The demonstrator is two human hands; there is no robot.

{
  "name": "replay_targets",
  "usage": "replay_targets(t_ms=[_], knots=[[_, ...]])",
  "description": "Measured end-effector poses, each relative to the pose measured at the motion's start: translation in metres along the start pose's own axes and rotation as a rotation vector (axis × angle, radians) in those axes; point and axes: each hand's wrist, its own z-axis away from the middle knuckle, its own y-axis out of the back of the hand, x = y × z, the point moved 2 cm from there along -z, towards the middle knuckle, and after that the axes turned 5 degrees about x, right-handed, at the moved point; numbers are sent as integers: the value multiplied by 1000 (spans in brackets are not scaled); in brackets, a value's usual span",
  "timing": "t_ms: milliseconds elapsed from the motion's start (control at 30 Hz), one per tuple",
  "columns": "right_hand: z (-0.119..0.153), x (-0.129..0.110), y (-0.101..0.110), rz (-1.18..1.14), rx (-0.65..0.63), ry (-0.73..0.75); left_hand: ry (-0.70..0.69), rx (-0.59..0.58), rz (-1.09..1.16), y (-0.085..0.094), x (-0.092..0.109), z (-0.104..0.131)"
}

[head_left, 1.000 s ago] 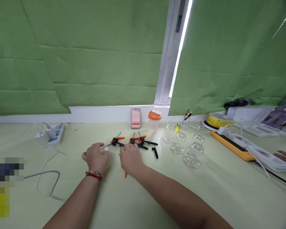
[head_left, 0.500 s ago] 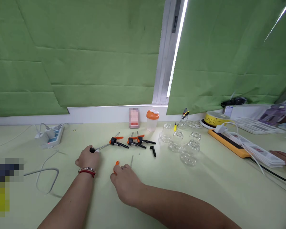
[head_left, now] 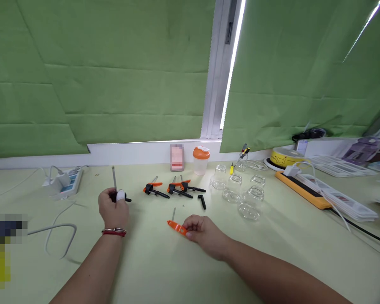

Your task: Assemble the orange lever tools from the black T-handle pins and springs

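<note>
My left hand is closed around a black clamp part whose metal rod points up, away from me; a white covering wraps one fingertip. My right hand pinches the end of an orange clamp lever low over the table. A thin metal rod stands out beyond the lever. Several black-and-orange clamps lie in a row further back, among them a left one and a right one. A loose black L-shaped piece lies to their right.
Upturned clear glasses stand right of the clamps. Behind are an orange-lidded cup and a pink-screened device. A white power strip with cables is at left, an orange-edged strip at right.
My left hand has turned, swinging its rod from pointing right to pointing up. My right hand has moved right, uncovering the orange lever. The other person's hand has left the right edge.
</note>
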Motion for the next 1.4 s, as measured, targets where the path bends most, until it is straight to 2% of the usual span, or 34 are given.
replay_targets(t_ms=[67,133,300,467,600,700,800,1133,1400], knots=[[-5,2,12,-176,46,-72,-140,-24,13,-3,13,8],[-9,0,21,-317,52,-80,-283,-90,32,-6,26,17],[-16,-6,29,-462,11,-43,-519,-262,75,-12,46,36],[-17,-7,33,-536,69,-98,-630,-423,121,-11,57,49],[-16,-9,33,-532,94,-149,-694,-668,148,-10,67,66],[-16,-11,35,-565,127,-129,-738,-826,124,-8,74,77],[-17,-12,36,-611,138,-69,-782,-923,63,-5,80,84],[-13,-13,31,-506,16,-75,-943,-958,-18,-1,86,98],[-11,-13,30,-535,-35,-90,-962,-834,48,0,86,94]])
